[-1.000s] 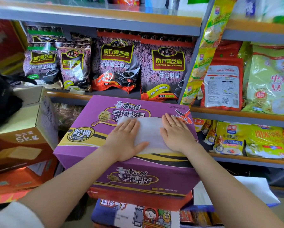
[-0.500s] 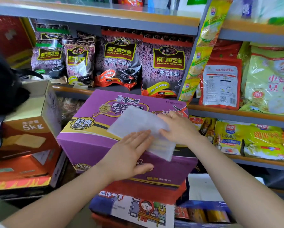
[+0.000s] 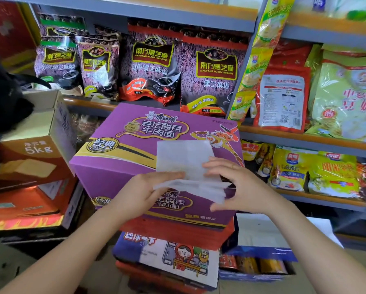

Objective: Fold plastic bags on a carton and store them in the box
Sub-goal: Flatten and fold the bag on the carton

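Observation:
A folded translucent white plastic bag (image 3: 185, 158) lies partly on the top of a purple noodle carton (image 3: 122, 145), its near part lifted off the carton's front edge. My left hand (image 3: 141, 192) holds the bag's near left edge between thumb and fingers. My right hand (image 3: 239, 185) grips the bag's right side, with its fingers over the top and its thumb below. The near flap of the bag (image 3: 201, 188) droops between the two hands in front of the carton's front face.
Shelves (image 3: 305, 139) with snack bags stand behind and to the right. A brown 5kg box (image 3: 35, 149) sits at the left on red boxes. Below the purple carton lie a red carton (image 3: 177, 234), an illustrated box (image 3: 173, 259) and an open blue box (image 3: 260, 264).
Both hands lay flat on the bag on the carton top a second ago. They have since pulled its near part toward me and lifted it, taking hold of it at both sides.

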{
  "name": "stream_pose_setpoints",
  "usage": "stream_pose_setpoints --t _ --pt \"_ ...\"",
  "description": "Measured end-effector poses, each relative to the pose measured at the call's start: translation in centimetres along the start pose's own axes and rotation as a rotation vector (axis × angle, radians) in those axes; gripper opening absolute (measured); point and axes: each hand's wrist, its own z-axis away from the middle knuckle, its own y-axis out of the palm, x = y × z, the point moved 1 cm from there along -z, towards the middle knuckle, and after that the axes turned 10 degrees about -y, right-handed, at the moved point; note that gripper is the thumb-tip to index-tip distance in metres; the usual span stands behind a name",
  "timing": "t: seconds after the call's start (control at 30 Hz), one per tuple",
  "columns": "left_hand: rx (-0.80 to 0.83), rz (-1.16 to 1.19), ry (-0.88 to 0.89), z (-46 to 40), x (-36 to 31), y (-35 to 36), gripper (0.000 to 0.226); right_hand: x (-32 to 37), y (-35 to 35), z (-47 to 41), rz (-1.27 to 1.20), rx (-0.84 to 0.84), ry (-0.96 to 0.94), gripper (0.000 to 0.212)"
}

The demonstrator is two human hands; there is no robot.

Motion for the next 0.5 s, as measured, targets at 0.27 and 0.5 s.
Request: stream_pose_setpoints --t 0.27,0.5 --pt "-0.152 -0.084 -0.083 -1.9 0.2 -1.5 0.04 0.6 1.0 -3.0 -0.191 -0.312 0.324 0.037" --pt "-0.15 -0.251 -0.389 -6.4 -0.1 -1.4 0.049 -0.4 1.3 -5.0 0.009 -0.527 0.5 0.045"
